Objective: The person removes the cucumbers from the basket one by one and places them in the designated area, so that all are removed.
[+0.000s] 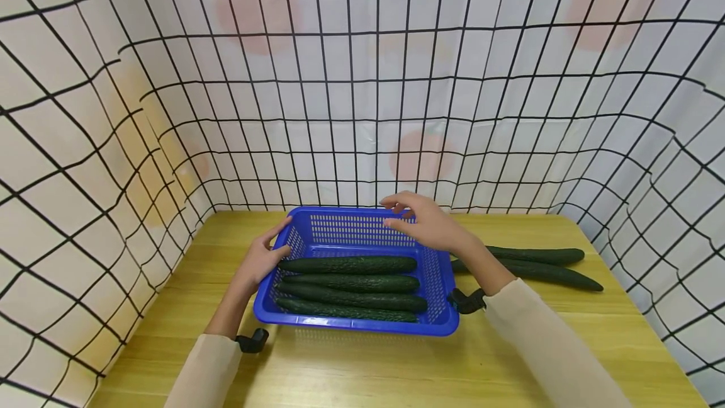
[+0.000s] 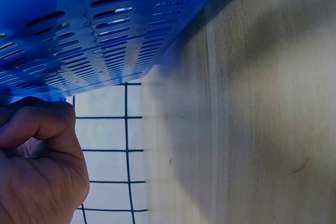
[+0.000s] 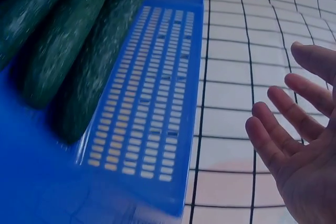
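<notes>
A blue plastic basket with slotted walls sits on the table in front of me, and several dark green cucumbers lie side by side in it. My left hand grips its left rim, thumb over the inner side; in the left wrist view the curled fingers are right at the rim. Over the basket's back right corner my right hand hovers with loosely bent, spread fingers and nothing in them. The right wrist view shows that palm beside the basket wall, apart from it.
Two more cucumbers lie on the wooden table right of the basket, partly hidden behind my right forearm. A black wire grid backed by pale sheeting encloses the table at the back and both sides.
</notes>
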`<action>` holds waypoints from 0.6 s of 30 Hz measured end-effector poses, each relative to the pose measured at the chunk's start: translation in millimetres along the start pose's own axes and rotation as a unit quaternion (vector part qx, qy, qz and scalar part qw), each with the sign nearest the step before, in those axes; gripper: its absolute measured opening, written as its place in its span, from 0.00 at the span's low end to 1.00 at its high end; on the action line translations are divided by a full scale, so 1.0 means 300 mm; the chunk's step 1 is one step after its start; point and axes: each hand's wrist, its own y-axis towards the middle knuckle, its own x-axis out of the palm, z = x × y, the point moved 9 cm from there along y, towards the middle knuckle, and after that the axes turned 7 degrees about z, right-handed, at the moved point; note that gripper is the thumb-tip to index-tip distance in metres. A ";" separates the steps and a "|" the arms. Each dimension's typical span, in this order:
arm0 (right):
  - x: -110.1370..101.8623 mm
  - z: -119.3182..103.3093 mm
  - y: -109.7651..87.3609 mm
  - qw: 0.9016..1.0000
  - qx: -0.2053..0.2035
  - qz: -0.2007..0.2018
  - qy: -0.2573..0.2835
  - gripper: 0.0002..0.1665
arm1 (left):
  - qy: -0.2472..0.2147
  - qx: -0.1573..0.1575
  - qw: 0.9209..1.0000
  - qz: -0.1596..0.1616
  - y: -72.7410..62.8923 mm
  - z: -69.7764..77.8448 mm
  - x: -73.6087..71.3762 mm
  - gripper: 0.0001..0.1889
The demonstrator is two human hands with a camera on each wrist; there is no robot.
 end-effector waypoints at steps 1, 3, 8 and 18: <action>0.010 -0.007 0.008 1.000 -0.002 -0.004 0.002 0.29 | 0.000 0.001 1.000 0.000 0.001 0.000 0.000 0.38; 0.034 -0.019 0.024 1.000 -0.007 -0.011 0.002 0.30 | -0.001 0.000 1.000 0.002 0.001 0.001 0.000 0.38; 0.111 -0.030 0.062 0.999 -0.011 -0.034 0.004 0.30 | -0.003 0.001 1.000 0.003 0.006 -0.003 -0.002 0.38; 0.249 0.019 0.081 0.997 -0.001 -0.079 0.001 0.31 | -0.009 -0.001 1.000 0.004 0.009 -0.004 0.000 0.38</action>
